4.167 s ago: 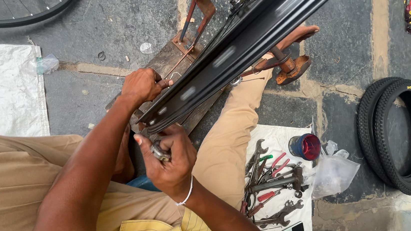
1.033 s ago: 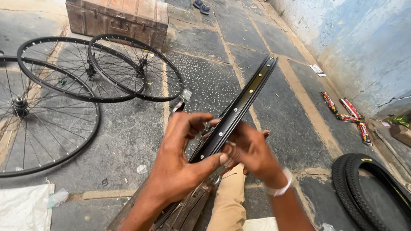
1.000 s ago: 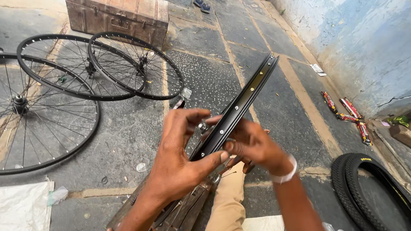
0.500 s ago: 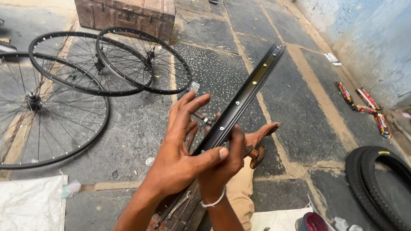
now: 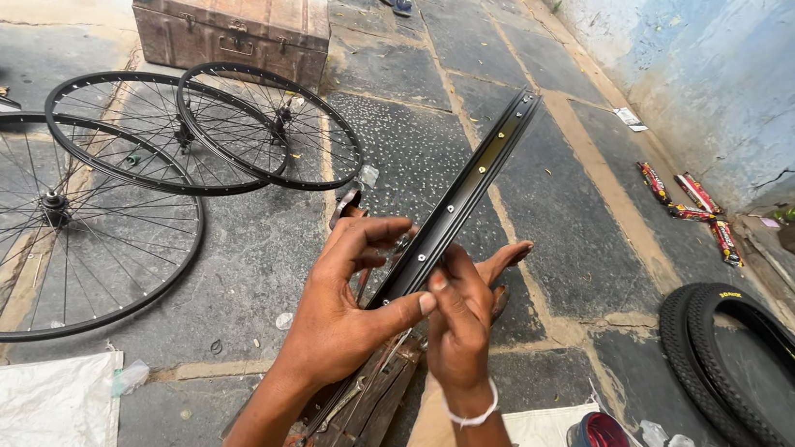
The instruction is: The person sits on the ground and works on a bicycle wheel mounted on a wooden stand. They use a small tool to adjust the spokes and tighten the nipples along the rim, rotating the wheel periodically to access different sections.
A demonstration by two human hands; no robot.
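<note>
A: Start at the left. What lies there?

B: A white woven plastic sheet [image 5: 24,430] on the stone floor [image 5: 550,189], and above it three black spoked bicycle wheels [image 5: 48,223], thin wire spokes, overlapping one another. Behind them stands a worn brown metal trunk [image 5: 228,26].

A: And the hands?

B: The left hand [image 5: 347,306] is curled round a bare black metal bicycle rim [image 5: 458,198], thumb pressed on its near edge, fingers arched over the top. The rim runs slanting up to the right, with small holes along its channel, its lower end down at a rough wooden block [image 5: 359,431]. The right hand [image 5: 459,310], a white band at the wrist, touches the rim just beside the left thumb; its fingers are pinched together, but whether they grip anything I cannot tell.

A: Further right?

B: A small round red tin [image 5: 601,440], then a black rubber tyre [image 5: 770,362] lying flat. Near the pale blue wall [image 5: 720,37] lie narrow red and black packets [image 5: 692,205] in a loose row.
</note>
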